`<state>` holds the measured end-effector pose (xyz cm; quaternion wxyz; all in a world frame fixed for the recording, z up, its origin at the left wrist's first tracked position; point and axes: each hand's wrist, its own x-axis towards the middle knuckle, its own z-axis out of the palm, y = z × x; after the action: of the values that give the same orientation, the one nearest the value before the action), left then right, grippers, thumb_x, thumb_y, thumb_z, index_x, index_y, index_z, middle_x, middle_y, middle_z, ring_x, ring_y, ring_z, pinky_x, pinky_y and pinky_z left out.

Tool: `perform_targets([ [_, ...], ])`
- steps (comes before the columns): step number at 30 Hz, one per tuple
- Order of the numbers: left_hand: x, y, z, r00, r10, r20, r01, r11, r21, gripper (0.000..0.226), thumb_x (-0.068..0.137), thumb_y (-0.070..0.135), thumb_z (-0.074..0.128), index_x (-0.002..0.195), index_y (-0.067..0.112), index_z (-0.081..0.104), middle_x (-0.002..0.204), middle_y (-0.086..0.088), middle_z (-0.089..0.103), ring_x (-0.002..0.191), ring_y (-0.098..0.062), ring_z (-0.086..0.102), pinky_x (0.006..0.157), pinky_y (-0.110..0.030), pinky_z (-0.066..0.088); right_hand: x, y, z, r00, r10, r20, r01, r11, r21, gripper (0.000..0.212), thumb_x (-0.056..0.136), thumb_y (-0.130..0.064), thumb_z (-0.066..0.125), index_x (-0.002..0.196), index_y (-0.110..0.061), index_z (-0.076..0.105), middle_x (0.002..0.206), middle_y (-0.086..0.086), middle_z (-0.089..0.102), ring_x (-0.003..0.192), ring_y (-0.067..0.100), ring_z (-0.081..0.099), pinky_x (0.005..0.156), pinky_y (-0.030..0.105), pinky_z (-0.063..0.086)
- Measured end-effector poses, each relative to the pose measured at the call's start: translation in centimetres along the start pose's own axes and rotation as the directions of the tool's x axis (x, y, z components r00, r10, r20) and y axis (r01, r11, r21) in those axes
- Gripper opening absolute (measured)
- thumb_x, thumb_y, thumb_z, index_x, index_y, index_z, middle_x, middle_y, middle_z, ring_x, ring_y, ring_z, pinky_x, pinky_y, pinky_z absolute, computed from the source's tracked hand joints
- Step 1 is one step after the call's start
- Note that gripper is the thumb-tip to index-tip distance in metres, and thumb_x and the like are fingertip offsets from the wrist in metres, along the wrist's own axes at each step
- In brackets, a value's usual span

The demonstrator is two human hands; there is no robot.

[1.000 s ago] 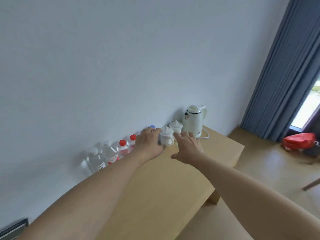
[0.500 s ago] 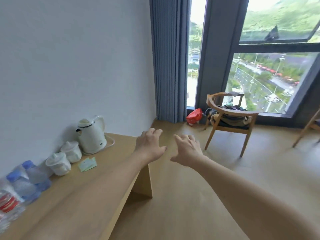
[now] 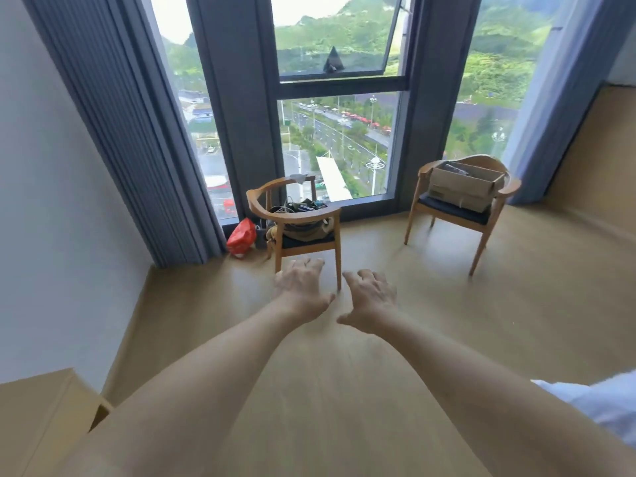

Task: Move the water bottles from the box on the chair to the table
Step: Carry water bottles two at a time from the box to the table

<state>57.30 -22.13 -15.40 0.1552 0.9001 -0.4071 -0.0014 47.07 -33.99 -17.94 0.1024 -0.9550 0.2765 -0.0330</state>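
Both hands, left hand [image 3: 303,290] & right hand [image 3: 370,299], empty w/ fingers loosely spread. Box [image 3: 464,184] sits on chair [image 3: 457,208] well beyond right fingertips. Risk: grabbing wrong chair's [image 3: 296,218] clutter.

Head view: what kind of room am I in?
Probably a high-rise hotel or guest room: tall windows over a road far below, grey curtains, two wooden armchairs, one holding a cardboard box.

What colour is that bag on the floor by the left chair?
Red, with some white marking. The bag shows in the head view, beside the curtain.
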Motion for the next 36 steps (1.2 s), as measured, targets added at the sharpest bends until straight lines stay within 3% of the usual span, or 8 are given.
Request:
perform_targets([
  [9,14.9,9.3,7.1,0.968,0.24,0.08,-0.232,0.968,-0.096,0.079,0.085,0.051,0.074,0.153,0.028,0.041,0.156,-0.005,0.044,0.143,-0.028,0.039,0.115,-0.05,0.039,7.3,13.2,-1.5,0.95,0.311,-0.043,-0.312,0.949,-0.036,0.085,0.076,-0.059,0.079,0.146,-0.03,0.041,0.143,0.005,0.049,0.132,0.03,0.043,0.099,0.044,0.041],
  [19,34.7,16.3,11.2,0.882,0.455,0.123,-0.44,0.888,-0.13,0.076,0.085,0.052,0.074,0.15,0.026,0.043,0.153,-0.006,0.047,0.137,-0.029,0.044,0.108,-0.048,0.044,20.5,23.2,-6.6,0.85,0.52,-0.085,-0.524,0.852,-0.024,0.085,0.081,-0.056,0.078,0.15,-0.029,0.037,0.148,0.005,0.046,0.137,0.029,0.04,0.106,0.043,0.04],
  [28,47.7,21.5,15.5,0.828,0.536,0.166,-0.512,0.843,-0.167,0.077,0.085,0.052,0.074,0.15,0.026,0.042,0.151,-0.006,0.047,0.137,-0.03,0.042,0.109,-0.049,0.043,29.8,30.8,-7.5,0.778,0.623,-0.08,-0.624,0.781,0.02,0.077,0.081,-0.055,0.078,0.143,-0.028,0.042,0.144,0.004,0.047,0.133,0.029,0.042,0.103,0.042,0.041],
  [36,59.7,26.7,21.9,0.84,0.507,0.193,-0.489,0.862,-0.136,0.079,0.085,0.055,0.073,0.151,0.028,0.04,0.154,-0.005,0.044,0.141,-0.029,0.039,0.109,-0.049,0.041,40.6,41.0,-6.8,0.787,0.614,-0.063,-0.609,0.789,0.076,0.085,0.081,-0.054,0.078,0.151,-0.031,0.036,0.148,0.005,0.045,0.136,0.028,0.039,0.105,0.043,0.038],
])
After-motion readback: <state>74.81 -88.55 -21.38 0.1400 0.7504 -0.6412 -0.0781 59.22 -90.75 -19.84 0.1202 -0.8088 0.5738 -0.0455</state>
